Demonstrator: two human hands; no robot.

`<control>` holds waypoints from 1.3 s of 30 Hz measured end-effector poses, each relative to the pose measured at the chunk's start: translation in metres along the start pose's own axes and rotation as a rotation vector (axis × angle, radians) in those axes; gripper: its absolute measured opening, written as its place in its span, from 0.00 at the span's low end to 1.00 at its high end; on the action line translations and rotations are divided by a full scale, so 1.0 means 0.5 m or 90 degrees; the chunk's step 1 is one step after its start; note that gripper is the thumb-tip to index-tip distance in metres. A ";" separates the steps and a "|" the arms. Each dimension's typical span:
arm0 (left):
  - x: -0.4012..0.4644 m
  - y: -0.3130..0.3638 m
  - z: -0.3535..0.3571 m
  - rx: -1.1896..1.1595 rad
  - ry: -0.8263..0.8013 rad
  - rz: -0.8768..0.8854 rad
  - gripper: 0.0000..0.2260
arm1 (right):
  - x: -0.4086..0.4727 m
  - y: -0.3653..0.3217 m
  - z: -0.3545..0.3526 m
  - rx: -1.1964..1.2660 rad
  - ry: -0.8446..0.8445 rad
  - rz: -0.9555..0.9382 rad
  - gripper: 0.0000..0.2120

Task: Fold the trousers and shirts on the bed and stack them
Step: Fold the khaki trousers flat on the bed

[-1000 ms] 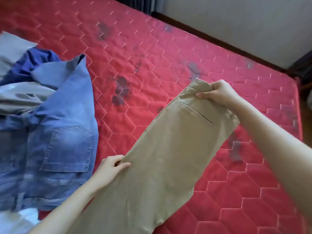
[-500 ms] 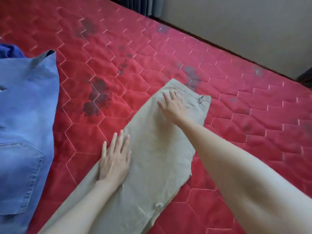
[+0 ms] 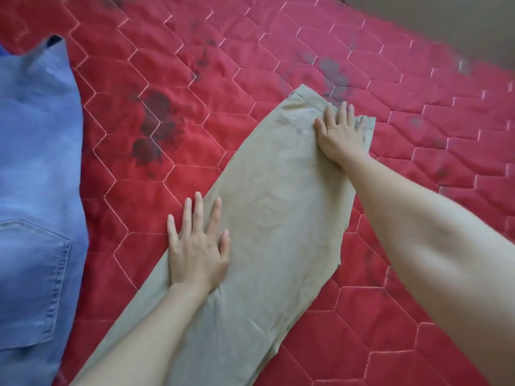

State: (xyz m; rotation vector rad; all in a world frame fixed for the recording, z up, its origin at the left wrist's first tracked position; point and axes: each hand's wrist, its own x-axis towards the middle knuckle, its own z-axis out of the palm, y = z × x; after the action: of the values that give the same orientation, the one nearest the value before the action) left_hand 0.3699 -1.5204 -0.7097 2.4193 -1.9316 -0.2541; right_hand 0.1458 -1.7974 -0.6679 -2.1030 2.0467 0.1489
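Khaki trousers (image 3: 267, 218) lie flat on the red quilted bed (image 3: 195, 79), running diagonally from the waistband at upper right to the lower left. My right hand (image 3: 341, 135) presses flat on the waistband end with straight fingers. My left hand (image 3: 196, 246) lies flat on the trousers' left edge, fingertips reaching onto the bedcover. Blue denim jeans (image 3: 39, 190) with a back pocket showing lie spread at the left.
The bedcover has dark stains (image 3: 156, 126) left of the trousers and more (image 3: 331, 71) above the waistband. A wall or floor strip (image 3: 459, 18) shows beyond the bed's far edge at upper right.
A second ago both hands held the trousers up; they then laid them flat. Since half a second ago my right hand has slid toward the waistband's right corner, and the view has moved closer.
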 end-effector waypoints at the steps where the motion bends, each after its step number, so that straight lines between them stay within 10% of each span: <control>1: -0.001 0.001 -0.002 -0.001 -0.003 0.000 0.28 | -0.031 -0.021 -0.001 0.013 0.016 -0.008 0.28; 8: 0.001 0.001 -0.001 0.001 -0.001 0.007 0.29 | -0.430 -0.113 0.138 -0.029 -0.036 -0.392 0.29; 16: 0.000 -0.003 0.006 -0.019 0.013 0.009 0.27 | -0.460 0.156 0.129 0.256 0.114 0.053 0.23; 32: -0.003 -0.005 0.000 -0.022 0.025 0.163 0.26 | -0.566 0.093 0.139 0.542 0.188 0.003 0.22; 39: -0.004 -0.002 -0.003 -0.014 0.006 0.150 0.27 | -0.550 0.064 0.131 0.260 0.294 0.024 0.03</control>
State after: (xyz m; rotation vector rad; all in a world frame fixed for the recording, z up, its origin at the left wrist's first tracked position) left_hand 0.3708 -1.5183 -0.7082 2.1482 -2.1718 -0.2522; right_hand 0.1090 -1.5154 -0.6756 -1.9614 2.1120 -0.7514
